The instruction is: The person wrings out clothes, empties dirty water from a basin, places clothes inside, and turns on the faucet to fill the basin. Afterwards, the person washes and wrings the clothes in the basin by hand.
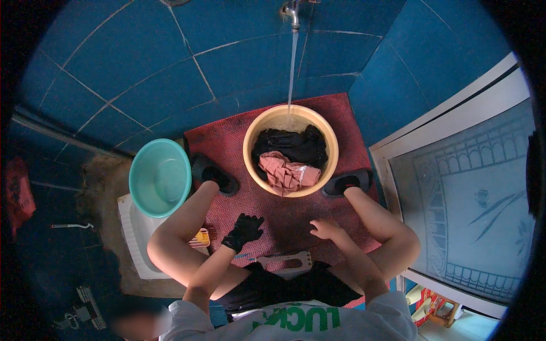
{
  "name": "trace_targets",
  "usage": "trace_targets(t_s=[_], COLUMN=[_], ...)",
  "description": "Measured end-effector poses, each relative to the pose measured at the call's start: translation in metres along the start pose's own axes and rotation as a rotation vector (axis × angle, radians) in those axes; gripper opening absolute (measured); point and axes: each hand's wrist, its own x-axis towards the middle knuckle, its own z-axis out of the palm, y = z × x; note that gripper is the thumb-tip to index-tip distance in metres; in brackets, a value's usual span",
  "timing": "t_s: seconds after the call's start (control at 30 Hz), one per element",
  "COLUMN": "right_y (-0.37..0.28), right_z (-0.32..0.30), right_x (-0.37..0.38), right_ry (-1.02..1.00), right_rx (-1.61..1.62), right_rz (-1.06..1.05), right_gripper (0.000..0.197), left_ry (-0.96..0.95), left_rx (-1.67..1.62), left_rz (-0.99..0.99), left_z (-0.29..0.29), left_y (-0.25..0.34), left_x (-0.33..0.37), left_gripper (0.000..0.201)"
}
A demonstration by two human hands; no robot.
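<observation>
A yellow basin [248, 150] stands on the red mat between my feet. Water [293, 68] runs into it from a metal tap [292, 14] on the wall. Inside lie a bunched black cloth [290, 145] and a pink cloth [278, 170], both partly in the water. My left hand [244, 232], in a black glove, is held above the mat on the near side of the basin, fingers bent and apart, nothing in it. My right hand [327, 228] is bare and hovers to its right, fingers loosely curled with a small gap to the thumb. Neither hand touches the basin.
A teal basin [160, 179] stands at the left, beside a white squat toilet [133, 227]. Near my left knee lies a small yellow-orange object [200, 237]. A white stool [287, 262] shows beneath me. The frosted glass door [472, 199] is at the right, blue tiled walls [227, 74] ahead.
</observation>
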Motion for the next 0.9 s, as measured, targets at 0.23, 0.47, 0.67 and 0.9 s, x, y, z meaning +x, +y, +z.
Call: trace_targets(t_s=[0.23, 0.47, 0.67, 0.9], right_y=[-0.0005, 0.0021, 0.0018, 0.0001], right_z=[-0.0005, 0.0025, 0.0016, 0.0003], right_x=[-0.0006, 0.0022, 0.0012, -0.0001], right_ry=[0.004, -0.003, 0.003, 0.016], right_rx=[-0.006, 0.007, 0.013, -0.015], right_rz=[-0.006, -0.007, -0.006, -0.003], right_gripper=[0.046, 0.046, 0.047, 0.046], left_ry=[-0.006, -0.025, 0.013, 0.031], left_rx=[0.013, -0.007, 0.009, 0.014], left_rz=[-0.019, -0.017, 0.0, 0.005], left_z=[0.0006, -0.0028, 0.0005, 0.0026], left_y=[0.0003, 0.0006, -0.0005, -0.0013], left_x=[-0.0003, 0.0003, -0.0004, -0.0001], left_gripper=[0.046, 0.047, 0.046, 0.045])
